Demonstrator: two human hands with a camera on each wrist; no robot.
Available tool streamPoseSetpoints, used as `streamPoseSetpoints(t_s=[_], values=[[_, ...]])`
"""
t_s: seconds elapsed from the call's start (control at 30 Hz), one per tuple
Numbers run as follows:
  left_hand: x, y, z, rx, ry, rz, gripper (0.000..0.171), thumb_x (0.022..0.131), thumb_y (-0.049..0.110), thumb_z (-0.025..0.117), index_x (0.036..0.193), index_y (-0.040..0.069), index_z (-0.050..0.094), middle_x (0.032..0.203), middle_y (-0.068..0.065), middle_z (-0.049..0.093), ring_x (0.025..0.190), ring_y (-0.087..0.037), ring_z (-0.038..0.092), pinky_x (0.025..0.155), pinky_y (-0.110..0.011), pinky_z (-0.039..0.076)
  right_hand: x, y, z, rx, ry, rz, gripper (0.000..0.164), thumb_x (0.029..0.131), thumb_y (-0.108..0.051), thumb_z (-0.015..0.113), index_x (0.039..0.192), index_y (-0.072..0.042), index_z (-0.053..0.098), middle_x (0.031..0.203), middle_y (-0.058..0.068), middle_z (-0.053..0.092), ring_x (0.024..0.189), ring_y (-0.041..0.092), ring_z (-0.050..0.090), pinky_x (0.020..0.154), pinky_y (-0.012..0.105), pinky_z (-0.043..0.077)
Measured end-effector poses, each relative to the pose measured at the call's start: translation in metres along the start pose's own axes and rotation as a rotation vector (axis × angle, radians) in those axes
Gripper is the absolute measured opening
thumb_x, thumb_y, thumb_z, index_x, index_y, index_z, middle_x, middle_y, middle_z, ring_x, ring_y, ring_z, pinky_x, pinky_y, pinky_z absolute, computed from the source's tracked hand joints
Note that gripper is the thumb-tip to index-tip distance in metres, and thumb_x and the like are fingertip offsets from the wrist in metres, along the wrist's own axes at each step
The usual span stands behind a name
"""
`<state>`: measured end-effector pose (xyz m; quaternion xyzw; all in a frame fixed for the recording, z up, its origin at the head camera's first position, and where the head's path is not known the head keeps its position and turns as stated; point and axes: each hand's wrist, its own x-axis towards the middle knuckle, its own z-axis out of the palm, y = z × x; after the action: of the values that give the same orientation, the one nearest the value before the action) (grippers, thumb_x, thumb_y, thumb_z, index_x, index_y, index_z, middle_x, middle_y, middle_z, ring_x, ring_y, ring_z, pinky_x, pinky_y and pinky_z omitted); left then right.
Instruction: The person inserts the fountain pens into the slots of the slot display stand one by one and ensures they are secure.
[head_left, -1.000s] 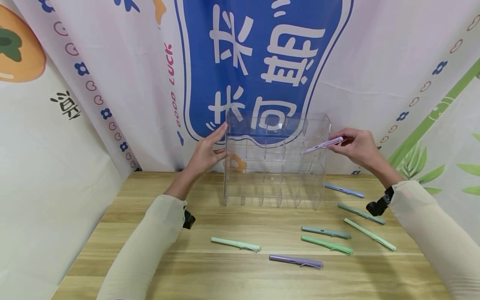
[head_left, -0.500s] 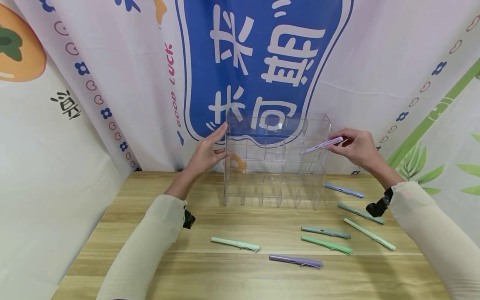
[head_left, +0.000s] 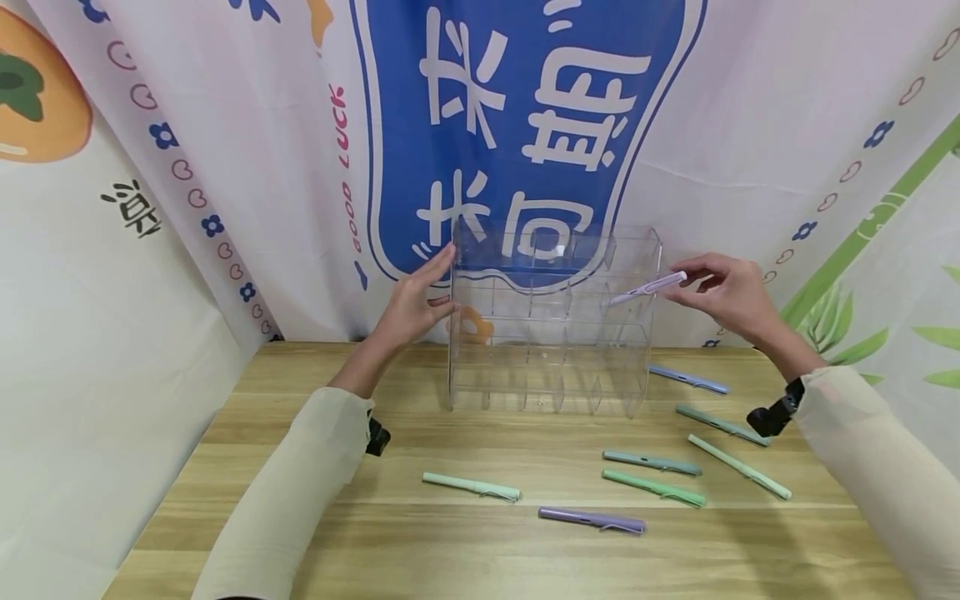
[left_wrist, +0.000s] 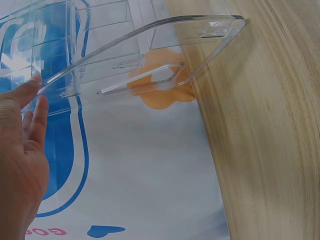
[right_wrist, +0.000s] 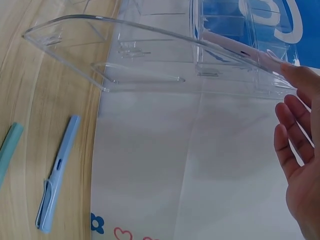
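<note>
A clear acrylic pen rack [head_left: 547, 367] with tiered compartments stands upright at the back of the table. My left hand [head_left: 412, 304] holds its left side, with thumb and fingers at the panel's edges; the left wrist view shows this hand [left_wrist: 25, 145] too. A pale lilac pen [head_left: 637, 290] lies slanted in a right-hand compartment of an upper tier, its cap end sticking out past the right panel. Beside that end is my right hand [head_left: 727, 292], fingers loosely bent. In the right wrist view, the thumb of this hand [right_wrist: 305, 130] is by the pen's end and the panel.
Several pens lie on the wooden table [head_left: 360, 550]: blue [head_left: 688, 379], dark teal [head_left: 722, 425], teal [head_left: 651, 463], green [head_left: 652, 488], pale green [head_left: 738, 467], mint [head_left: 471, 487] and purple [head_left: 591, 520]. A printed curtain [head_left: 750, 167] hangs close behind the rack.
My right hand has let go of the lilac pen and drawn slightly right. The pen stays slanted in the rack. My left hand has not moved.
</note>
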<state>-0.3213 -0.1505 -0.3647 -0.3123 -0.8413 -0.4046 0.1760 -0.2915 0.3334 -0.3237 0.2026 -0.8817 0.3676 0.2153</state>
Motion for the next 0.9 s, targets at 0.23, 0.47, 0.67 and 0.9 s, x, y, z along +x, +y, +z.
streamPoseSetpoints(t_s=[0.23, 0.47, 0.67, 0.9], values=[[0.002, 0.0, -0.001, 0.007, -0.001, 0.009, 0.089, 0.085, -0.014, 0.081, 0.161, 0.001, 0.038, 0.172, -0.008, 0.029, 0.156, -0.031, 0.034, 0.09, -0.039, 0.064, -0.011, 0.002, -0.009, -0.025, 0.008, 0.037, 0.033, 0.082, -0.004, 0.091, 0.111, 0.004, 0.078, 0.102, 0.01, 0.078, 0.083, -0.002, 0.068, 0.071, 0.005, 0.052], [0.003, -0.001, -0.001, 0.014, -0.002, 0.019, 0.088, 0.085, -0.013, 0.082, 0.161, 0.0, 0.037, 0.172, -0.008, 0.029, 0.157, -0.03, 0.032, 0.093, -0.049, 0.062, -0.027, 0.003, -0.017, -0.035, -0.008, 0.047, 0.031, 0.085, -0.008, 0.09, 0.112, 0.0, 0.078, 0.1, -0.019, 0.073, 0.086, -0.005, 0.067, 0.073, 0.004, 0.053], [0.002, 0.0, -0.001, 0.007, -0.002, 0.025, 0.088, 0.086, -0.012, 0.081, 0.161, 0.0, 0.037, 0.172, -0.01, 0.029, 0.157, -0.031, 0.032, 0.092, -0.047, 0.063, -0.042, 0.006, -0.018, -0.058, -0.01, 0.028, 0.029, 0.083, -0.005, 0.091, 0.109, -0.002, 0.08, 0.103, 0.007, 0.078, 0.082, -0.005, 0.066, 0.072, 0.006, 0.054], [0.0, 0.0, -0.002, 0.004, -0.006, 0.005, 0.089, 0.085, -0.014, 0.081, 0.161, 0.001, 0.037, 0.172, -0.008, 0.028, 0.157, -0.03, 0.032, 0.093, -0.041, 0.063, -0.058, 0.005, -0.012, -0.055, 0.002, -0.019, 0.03, 0.078, -0.001, 0.093, 0.105, -0.008, 0.081, 0.099, -0.011, 0.075, 0.08, -0.004, 0.067, 0.07, 0.006, 0.054]])
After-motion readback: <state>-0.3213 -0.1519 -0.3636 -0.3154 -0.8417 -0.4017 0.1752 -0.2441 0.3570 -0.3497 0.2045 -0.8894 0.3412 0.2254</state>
